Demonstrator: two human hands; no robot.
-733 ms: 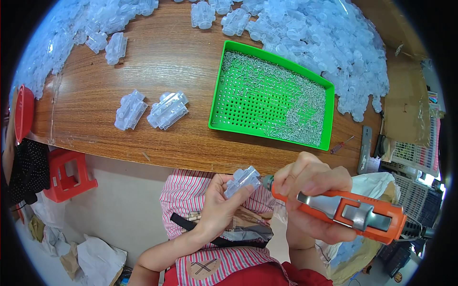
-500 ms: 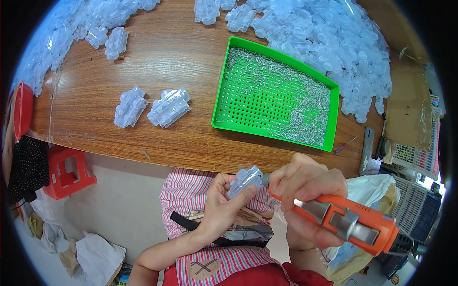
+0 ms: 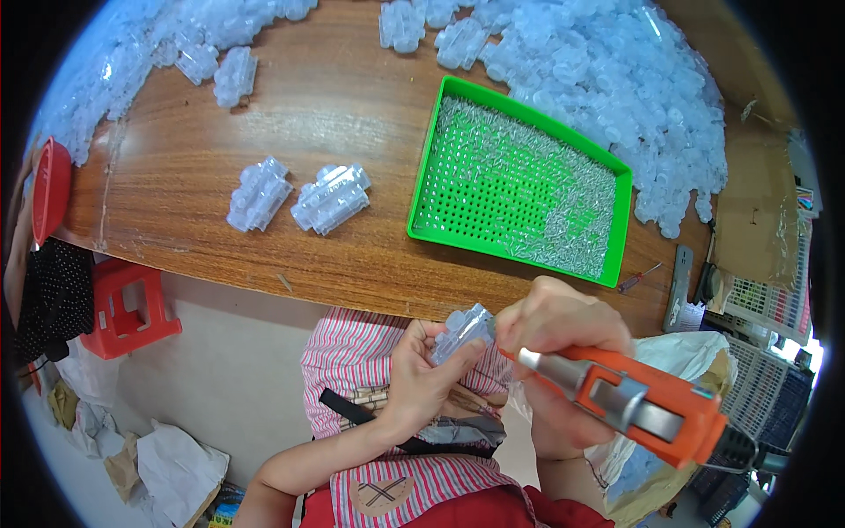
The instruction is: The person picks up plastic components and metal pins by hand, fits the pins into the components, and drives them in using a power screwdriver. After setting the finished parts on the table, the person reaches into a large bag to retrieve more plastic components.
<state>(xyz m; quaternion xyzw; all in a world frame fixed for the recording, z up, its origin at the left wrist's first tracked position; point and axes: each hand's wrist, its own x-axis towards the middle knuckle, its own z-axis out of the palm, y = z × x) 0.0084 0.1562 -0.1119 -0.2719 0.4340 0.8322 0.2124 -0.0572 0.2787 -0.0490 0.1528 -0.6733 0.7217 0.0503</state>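
Note:
Just in front of the table edge, my left hand (image 3: 419,378) pinches a clear plastic part (image 3: 461,333) with rounded lobes between thumb and fingers. My right hand (image 3: 563,330) is wrapped round an orange electric screwdriver (image 3: 651,407) with a grey metal hanger bracket. Its front end points at the right side of the part; my fingers hide whether the bit touches it. Beyond them on the table is a green perforated tray (image 3: 506,253) with many small silver screws (image 3: 576,220). Two similar clear parts (image 3: 260,194) (image 3: 331,199) lie to its left.
Heaps of clear parts (image 3: 607,97) cover the back right and the far left (image 3: 106,75). By the right edge lie a small screwdriver (image 3: 640,278) and a grey flat tool (image 3: 679,286). A red bowl (image 3: 53,189) and a red stool (image 3: 132,308) are at the left.
The orange screwdriver has tilted slightly, its rear end lower and a little left. My left hand still holds the part. The whole view has shifted a little, so the tabletop things appear further right.

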